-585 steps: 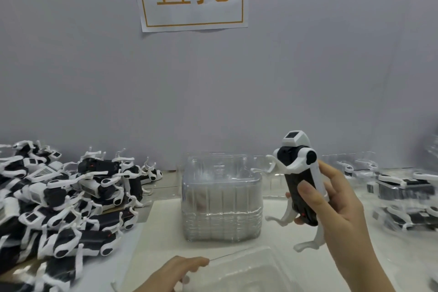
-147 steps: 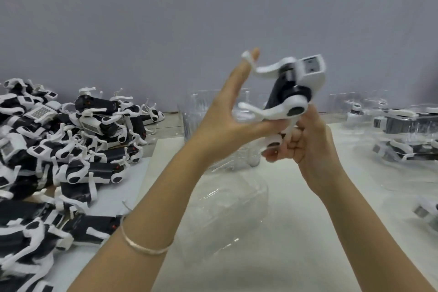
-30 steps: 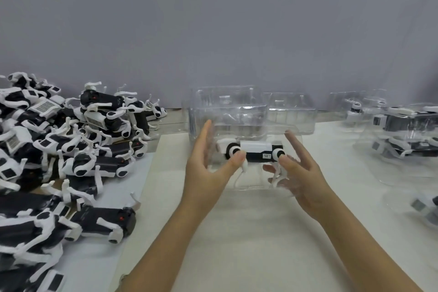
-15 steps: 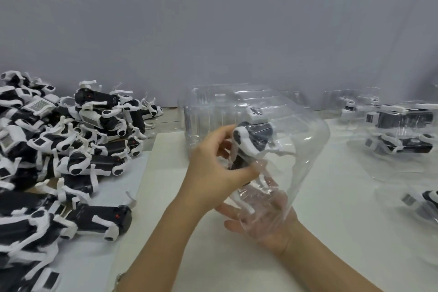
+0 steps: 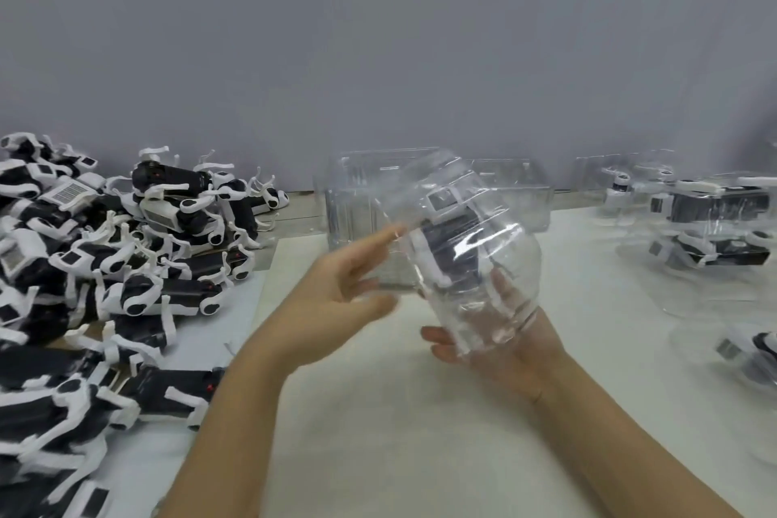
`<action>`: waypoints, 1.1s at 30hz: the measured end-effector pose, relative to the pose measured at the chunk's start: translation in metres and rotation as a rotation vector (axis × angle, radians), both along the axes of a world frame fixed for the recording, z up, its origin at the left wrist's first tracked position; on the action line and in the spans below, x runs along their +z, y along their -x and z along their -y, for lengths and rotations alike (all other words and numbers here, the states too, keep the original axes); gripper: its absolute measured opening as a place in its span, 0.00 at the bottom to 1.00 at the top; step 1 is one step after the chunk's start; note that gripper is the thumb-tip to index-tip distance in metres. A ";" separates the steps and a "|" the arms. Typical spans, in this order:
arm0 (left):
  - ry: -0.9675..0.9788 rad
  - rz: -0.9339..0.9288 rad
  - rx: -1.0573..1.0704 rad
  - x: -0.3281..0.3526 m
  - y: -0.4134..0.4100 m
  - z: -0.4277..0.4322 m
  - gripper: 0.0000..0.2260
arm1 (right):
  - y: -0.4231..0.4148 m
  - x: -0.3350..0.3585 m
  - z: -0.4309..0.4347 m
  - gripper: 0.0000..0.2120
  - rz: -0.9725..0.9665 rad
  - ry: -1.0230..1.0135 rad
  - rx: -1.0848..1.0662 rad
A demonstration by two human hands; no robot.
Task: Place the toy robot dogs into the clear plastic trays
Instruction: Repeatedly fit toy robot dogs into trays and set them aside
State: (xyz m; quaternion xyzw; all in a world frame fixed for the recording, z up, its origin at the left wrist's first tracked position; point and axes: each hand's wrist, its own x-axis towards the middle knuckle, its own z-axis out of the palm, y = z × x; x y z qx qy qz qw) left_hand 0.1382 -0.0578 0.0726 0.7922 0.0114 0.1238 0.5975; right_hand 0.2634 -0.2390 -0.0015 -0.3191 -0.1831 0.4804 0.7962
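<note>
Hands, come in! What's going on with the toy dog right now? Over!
Left hand open, beside tray. Right hand holds tray up, tilted. Toy dog inside. Nothing seen in the way.

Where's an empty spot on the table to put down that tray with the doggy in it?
The white table is bare in front, between the two forearms, and right of the right hand, which holds the clear tray, up to the filled trays. Crowded: the pile of toy dogs on the left, the stack of empty trays at the back.
</note>
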 end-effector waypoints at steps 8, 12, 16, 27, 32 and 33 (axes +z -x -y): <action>0.432 -0.024 0.128 0.007 -0.002 -0.006 0.35 | -0.019 0.014 0.014 0.27 0.443 0.245 -0.383; 0.199 0.127 0.281 -0.012 -0.017 0.016 0.39 | -0.010 0.021 0.007 0.32 0.612 0.324 -0.407; 0.224 0.179 0.345 -0.023 -0.019 0.009 0.32 | -0.011 0.029 0.009 0.36 0.649 0.340 -0.395; 0.161 0.240 0.328 -0.033 -0.020 0.006 0.31 | -0.003 0.034 0.007 0.33 0.758 0.432 -0.502; 0.177 0.252 0.312 -0.026 -0.016 0.008 0.32 | -0.004 0.035 0.013 0.35 0.739 0.349 -0.485; 0.170 0.257 0.307 -0.024 -0.015 0.008 0.32 | -0.004 0.035 0.016 0.36 0.732 0.313 -0.464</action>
